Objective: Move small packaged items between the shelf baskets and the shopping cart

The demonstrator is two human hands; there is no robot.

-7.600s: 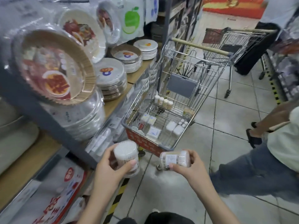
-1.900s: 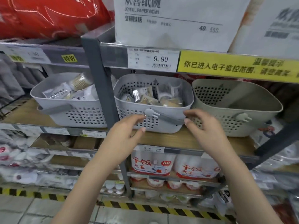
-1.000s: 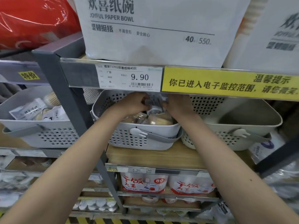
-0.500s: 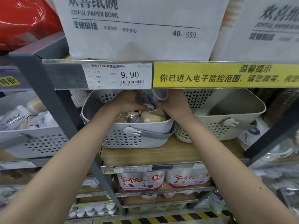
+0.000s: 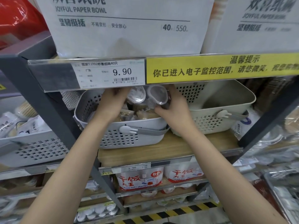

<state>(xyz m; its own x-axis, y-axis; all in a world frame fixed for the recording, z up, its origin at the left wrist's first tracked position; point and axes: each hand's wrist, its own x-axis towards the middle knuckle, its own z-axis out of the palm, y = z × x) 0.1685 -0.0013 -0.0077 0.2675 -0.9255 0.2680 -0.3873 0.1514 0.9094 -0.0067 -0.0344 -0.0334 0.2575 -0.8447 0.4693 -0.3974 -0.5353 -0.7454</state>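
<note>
Both arms stretched up to the middle basket (image 5: 123, 139) on the wooden shelf (image 5: 161, 151), a pale grey perforated tub with a dark handle lying across its front. Left hand (image 5: 111, 102) over the back left of that basket, fingers curled round a clear round tub of white cotton swabs (image 5: 137, 94), lifted to just under the price rail. Right hand (image 5: 174, 109) at the back right, fingers wrapped about a second clear round container (image 5: 157, 96), its open-looking end turned toward the camera; contents too blurred to name. The two containers side by side, nearly touching, above the basket's rim. Below them, inside the basket, a jumble of small wrapped packets (image 5: 129, 113), tan and clear. Just to the right, touching or almost touching the middle basket, a beige basket (image 5: 226, 113) showing only bare inner walls. To the left, past the grey upright post (image 5: 48, 110), a third grey basket (image 5: 32, 146) with packets in it. Overhead, a price tag (image 5: 111, 73) reading 9.90 beside a yellow notice strip (image 5: 223, 68), and large white paper-bowl packs (image 5: 126, 25) on the shelf above. Lower down, red-and-white bowl packs (image 5: 139, 180) and a yellow-black striped floor line (image 5: 161, 215).
</note>
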